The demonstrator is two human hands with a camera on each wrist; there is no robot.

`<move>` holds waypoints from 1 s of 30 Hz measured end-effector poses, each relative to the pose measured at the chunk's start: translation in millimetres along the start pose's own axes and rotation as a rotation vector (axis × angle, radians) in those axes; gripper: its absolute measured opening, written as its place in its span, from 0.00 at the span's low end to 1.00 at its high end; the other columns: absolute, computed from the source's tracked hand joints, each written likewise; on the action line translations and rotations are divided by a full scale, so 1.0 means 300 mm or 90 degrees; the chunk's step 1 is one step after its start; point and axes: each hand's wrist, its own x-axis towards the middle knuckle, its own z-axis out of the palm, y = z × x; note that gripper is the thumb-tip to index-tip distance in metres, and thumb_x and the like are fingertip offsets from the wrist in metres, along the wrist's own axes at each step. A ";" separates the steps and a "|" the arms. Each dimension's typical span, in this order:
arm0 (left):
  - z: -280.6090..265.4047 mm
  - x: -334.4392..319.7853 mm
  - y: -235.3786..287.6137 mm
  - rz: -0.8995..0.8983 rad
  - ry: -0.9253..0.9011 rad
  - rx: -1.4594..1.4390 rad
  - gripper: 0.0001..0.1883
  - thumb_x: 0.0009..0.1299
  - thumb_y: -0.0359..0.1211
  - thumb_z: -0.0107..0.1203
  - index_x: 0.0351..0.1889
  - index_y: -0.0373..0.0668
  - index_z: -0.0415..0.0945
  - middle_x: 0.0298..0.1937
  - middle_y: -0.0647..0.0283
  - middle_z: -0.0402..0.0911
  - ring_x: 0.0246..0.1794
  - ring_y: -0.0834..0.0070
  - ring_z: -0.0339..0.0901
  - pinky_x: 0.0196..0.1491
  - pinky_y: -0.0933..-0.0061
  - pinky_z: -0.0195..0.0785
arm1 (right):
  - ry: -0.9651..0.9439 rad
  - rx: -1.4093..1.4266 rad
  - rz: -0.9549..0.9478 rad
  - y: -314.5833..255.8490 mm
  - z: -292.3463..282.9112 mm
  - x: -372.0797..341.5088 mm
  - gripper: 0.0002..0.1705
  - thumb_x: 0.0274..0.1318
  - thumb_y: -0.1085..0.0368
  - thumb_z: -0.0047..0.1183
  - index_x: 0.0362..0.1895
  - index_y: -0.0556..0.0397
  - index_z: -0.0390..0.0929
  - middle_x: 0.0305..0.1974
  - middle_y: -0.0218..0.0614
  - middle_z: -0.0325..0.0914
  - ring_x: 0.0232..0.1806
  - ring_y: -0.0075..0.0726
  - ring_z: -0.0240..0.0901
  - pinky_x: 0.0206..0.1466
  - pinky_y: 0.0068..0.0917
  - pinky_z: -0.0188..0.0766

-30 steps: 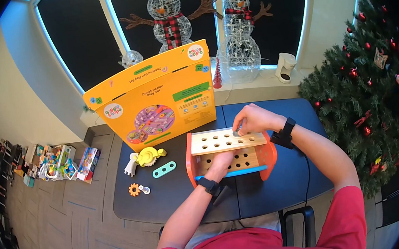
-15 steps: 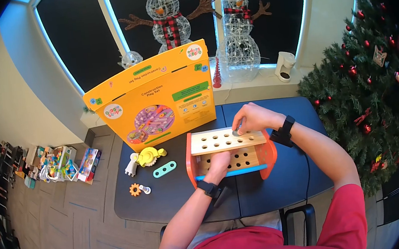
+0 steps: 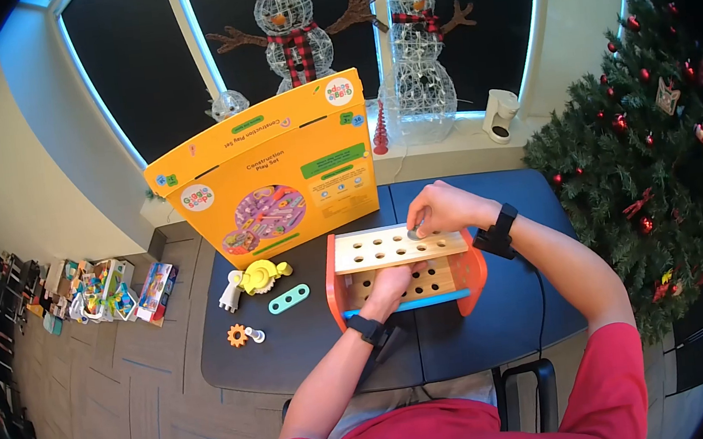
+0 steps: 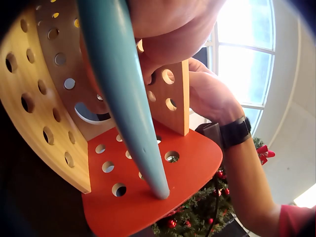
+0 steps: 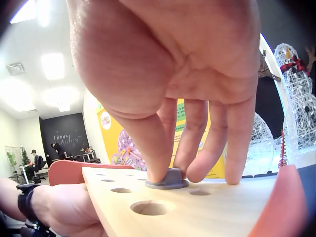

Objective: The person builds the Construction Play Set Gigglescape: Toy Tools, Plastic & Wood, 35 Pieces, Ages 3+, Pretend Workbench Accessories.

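Note:
My right hand (image 3: pixel 449 207) is over the pale wooden upper board (image 3: pixel 355 252) of a toy workbench. Its thumb and fingers pinch a grey toy bolt (image 5: pixel 168 180), whose wide flange sits at the board's surface among the round holes. My left hand (image 3: pixel 391 286) reaches in beneath that board, past the blue rod (image 4: pixel 121 98) along the workbench's front. Its fingertips are mostly hidden there, and I cannot tell whether they hold anything. A red end panel (image 4: pixel 197 160) with holes closes the workbench's right side.
Left of the workbench lie a turquoise three-hole bar (image 3: pixel 282 303), an orange gear (image 3: pixel 232 338), a white screw (image 3: pixel 256 335) and yellow toy pieces (image 3: pixel 260 276). A tall yellow box (image 3: pixel 278 176) stands behind them. Beyond the table's right side is a decorated Christmas tree (image 3: pixel 612 166).
Both hands stay in nearly the same places. The right fingers shift slightly around the grey toy bolt, and the head view drifts a little.

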 end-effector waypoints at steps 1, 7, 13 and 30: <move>0.002 -0.003 0.003 0.000 0.000 0.000 0.18 0.80 0.20 0.47 0.65 0.35 0.73 0.64 0.58 0.78 0.61 0.73 0.79 0.62 0.72 0.78 | -0.005 0.005 0.010 -0.003 -0.002 -0.001 0.14 0.48 0.67 0.71 0.42 0.51 0.91 0.35 0.40 0.89 0.38 0.37 0.86 0.45 0.32 0.81; 0.004 -0.002 0.004 -0.006 0.014 0.046 0.18 0.80 0.21 0.47 0.65 0.36 0.75 0.63 0.58 0.80 0.59 0.72 0.80 0.60 0.73 0.79 | -0.015 -0.001 0.015 -0.010 -0.004 0.004 0.14 0.49 0.67 0.71 0.42 0.52 0.90 0.35 0.40 0.89 0.37 0.37 0.86 0.44 0.32 0.81; -0.009 0.019 -0.016 -0.009 0.024 0.072 0.17 0.79 0.22 0.47 0.64 0.36 0.76 0.62 0.59 0.80 0.54 0.74 0.82 0.58 0.74 0.79 | -0.026 0.015 0.040 -0.012 -0.008 0.000 0.16 0.47 0.65 0.71 0.43 0.51 0.91 0.41 0.41 0.90 0.44 0.43 0.87 0.52 0.36 0.81; -0.194 -0.435 0.379 0.287 -0.120 0.348 0.15 0.82 0.30 0.52 0.62 0.33 0.78 0.51 0.59 0.88 0.52 0.77 0.83 0.53 0.74 0.77 | 0.233 0.110 0.102 0.181 0.030 -0.282 0.22 0.70 0.50 0.57 0.52 0.56 0.85 0.43 0.46 0.87 0.46 0.46 0.83 0.53 0.40 0.78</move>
